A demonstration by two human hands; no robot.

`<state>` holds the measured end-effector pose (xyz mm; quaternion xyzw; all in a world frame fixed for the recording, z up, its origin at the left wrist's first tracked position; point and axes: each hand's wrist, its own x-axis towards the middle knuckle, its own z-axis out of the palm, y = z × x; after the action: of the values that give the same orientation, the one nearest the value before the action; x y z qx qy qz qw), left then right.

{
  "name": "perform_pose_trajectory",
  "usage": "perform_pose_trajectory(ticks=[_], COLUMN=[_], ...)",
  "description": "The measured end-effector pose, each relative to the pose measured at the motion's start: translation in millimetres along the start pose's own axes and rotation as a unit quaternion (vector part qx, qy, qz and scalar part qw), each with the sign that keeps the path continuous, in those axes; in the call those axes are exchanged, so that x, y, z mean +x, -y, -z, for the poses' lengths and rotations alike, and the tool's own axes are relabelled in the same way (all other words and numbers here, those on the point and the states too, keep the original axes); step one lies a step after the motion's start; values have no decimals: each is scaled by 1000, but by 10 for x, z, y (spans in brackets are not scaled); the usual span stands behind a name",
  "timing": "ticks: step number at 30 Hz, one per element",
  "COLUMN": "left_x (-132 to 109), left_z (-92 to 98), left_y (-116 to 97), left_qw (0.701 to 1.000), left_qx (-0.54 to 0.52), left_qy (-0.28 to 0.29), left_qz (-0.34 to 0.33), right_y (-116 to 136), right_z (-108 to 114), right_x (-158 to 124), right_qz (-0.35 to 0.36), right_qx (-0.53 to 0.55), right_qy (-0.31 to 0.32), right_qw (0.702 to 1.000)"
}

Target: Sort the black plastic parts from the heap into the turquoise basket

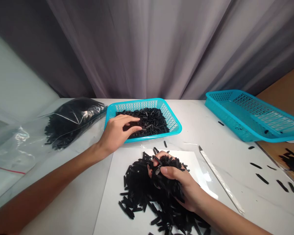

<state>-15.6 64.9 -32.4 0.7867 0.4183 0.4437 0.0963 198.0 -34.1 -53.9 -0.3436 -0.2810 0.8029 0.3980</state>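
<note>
My left hand point(115, 132) is at the near left side of a blue plastic basket point(142, 139), over its rim. Its thumb and fingers are apart, with nothing visible between them. Many small black strips point(153, 120) fill the basket's bottom. My right hand point(186, 186), palm up, has its fingers curled round a handful of similar black strips point(168, 173). Under and around it spreads a loose pile of black strips point(139, 176) on a white sheet point(110, 202). The strips' exact kind is unclear.
On the left lies a clear zip bag point(73, 116) partly filled with black strips. A second blue basket point(237, 127) stands at the right. A slim blade with a white-wrapped handle point(220, 179) lies beside the sheet. Stray strips point(262, 178) dot the right side; a grey curtain point(147, 49) hangs behind.
</note>
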Motion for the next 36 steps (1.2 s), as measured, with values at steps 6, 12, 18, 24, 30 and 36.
perform_pose_trajectory(ticks=[6,12,18,24,30,36], left_x=[-36,-119,-98,-80,-62,-72], left_z=[85,36,83,137,173,182], left_y=[-247,-372,-390,-434,-477,-500], left_qw=[962,956,965,970,974,975], left_qx=[-143,-175,-175,-165,-163,-162], left_qy=[209,201,159,128,114,109], left_qz=[-106,-119,-115,-122,-109,-104], right_y=[-3,15,9,0,9,4], right_z=[20,17,6,20,18,35], right_x=[2,2,5,-5,1,20], right_qz=[15,23,31,30,29,35], right_qx=[-25,-28,-32,-39,-48,-41], right_qy=[-13,-1,-2,0,4,8], right_qw=[999,999,999,999,998,999])
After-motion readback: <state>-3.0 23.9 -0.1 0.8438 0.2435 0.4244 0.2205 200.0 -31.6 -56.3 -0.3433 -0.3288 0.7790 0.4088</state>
